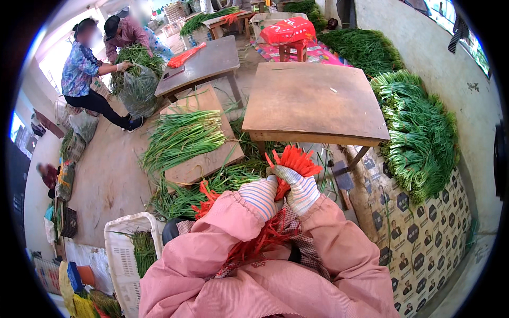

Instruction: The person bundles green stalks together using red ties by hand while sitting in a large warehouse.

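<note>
I wear this view's camera on my head, its gaze tipped down and forward — over my pink sleeves [225, 222], large and close at the lower edge, to my left hand [259, 197] and right hand [302, 192] just below the middle. Beyond, it takes in the near table [318, 103] and the room's far end — a wide fisheye, bending straight edges toward its dark rim.

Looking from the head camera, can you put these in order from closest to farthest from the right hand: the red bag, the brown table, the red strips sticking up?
From the right hand:
1. Red strips: right in its grip.
2. Brown table: just ahead.
3. Red bag: beyond the table, on a stool.
</note>
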Demonstrator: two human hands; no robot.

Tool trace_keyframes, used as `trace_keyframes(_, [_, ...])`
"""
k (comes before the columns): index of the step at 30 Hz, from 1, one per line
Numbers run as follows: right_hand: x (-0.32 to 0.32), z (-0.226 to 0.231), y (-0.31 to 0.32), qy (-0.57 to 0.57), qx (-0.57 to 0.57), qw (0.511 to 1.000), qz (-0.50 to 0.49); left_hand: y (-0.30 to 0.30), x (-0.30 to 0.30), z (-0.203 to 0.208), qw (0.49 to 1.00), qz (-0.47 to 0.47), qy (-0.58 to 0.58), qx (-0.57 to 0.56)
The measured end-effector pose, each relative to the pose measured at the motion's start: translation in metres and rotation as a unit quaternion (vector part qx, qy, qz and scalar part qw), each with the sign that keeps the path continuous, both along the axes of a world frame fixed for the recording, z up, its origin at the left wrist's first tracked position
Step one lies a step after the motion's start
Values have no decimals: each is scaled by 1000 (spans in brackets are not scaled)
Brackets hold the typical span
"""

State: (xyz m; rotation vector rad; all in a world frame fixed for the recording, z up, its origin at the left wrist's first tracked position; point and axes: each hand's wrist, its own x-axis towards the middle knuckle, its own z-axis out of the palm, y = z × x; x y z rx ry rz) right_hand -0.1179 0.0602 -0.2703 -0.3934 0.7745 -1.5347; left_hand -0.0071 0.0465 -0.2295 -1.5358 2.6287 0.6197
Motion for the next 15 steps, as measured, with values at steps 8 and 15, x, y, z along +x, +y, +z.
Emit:
trace_keyframes(8, [1,3,-7,-62,-21,997,-46,2,23,-30,989,32,130,61])
trace_keyframes(15, [10,17,-17,22,-64,997,-27,-9,44,21,985,-32,161,-56])
